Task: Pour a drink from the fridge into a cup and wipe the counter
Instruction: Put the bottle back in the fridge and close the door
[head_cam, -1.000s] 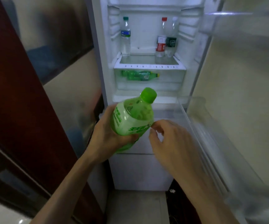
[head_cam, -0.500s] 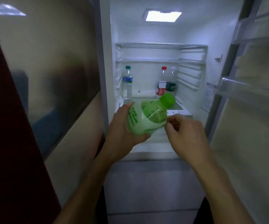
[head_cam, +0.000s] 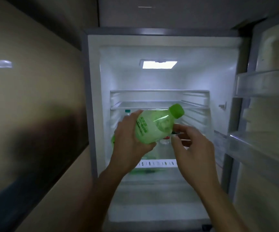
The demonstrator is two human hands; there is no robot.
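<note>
Centre frame, the left hand (head_cam: 130,141) is wrapped around the green bottle (head_cam: 153,126), fingers clamped on its body, cap (head_cam: 177,111) tilted toward the upper right. The right hand (head_cam: 191,148) sits just beside it, fingers loosely curled and gripping nothing; whether a fingertip touches the label is hard to tell. Behind the hands, bottles on the fridge shelf (head_cam: 158,104) are mostly hidden, only a teal cap (head_cam: 127,111) peeking out. The fridge (head_cam: 158,77) stands open, lamp (head_cam: 158,64) glowing at upper centre, door bins (head_cam: 262,84) blurred on the right, a dim glossy panel (head_cam: 34,106) filling the left.
</note>
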